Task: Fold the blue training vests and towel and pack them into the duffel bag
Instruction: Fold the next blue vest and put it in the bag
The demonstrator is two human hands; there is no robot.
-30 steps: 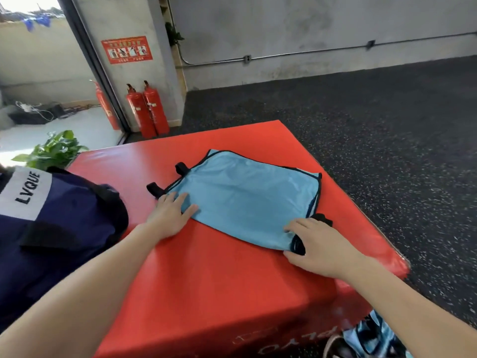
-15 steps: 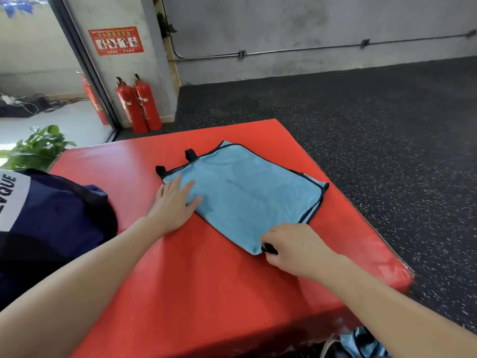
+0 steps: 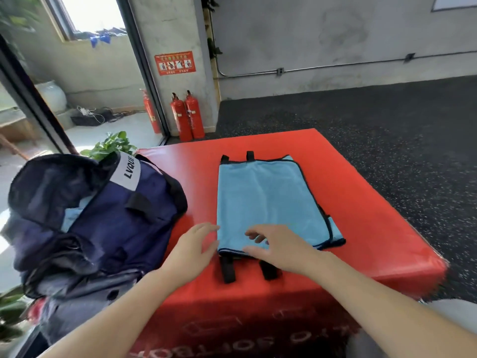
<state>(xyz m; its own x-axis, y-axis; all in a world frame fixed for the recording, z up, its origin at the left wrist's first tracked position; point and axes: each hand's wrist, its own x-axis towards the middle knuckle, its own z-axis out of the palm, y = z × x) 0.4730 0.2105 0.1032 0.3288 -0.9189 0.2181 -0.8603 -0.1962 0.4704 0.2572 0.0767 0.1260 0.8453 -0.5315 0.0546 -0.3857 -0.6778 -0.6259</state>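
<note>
A light blue training vest (image 3: 268,200) with black trim lies flat and folded on the red padded box (image 3: 361,202). Black straps stick out at its far end and its near end. My left hand (image 3: 193,251) sits at the vest's near left corner, fingers relaxed and spread. My right hand (image 3: 278,246) hovers over the near edge with fingers loosely spread, holding nothing. The navy duffel bag (image 3: 103,218) stands open at the left of the box, with a bit of light blue fabric showing inside.
Two red fire extinguishers (image 3: 188,116) stand by the pillar behind the box. A green plant (image 3: 108,147) is behind the bag. Dark rubber floor (image 3: 387,125) lies to the right and beyond.
The vest has been turned so it now runs lengthwise away from me. Both hands moved to its near edge and my right hand let go of the corner. The view shifted left, showing more of the bag.
</note>
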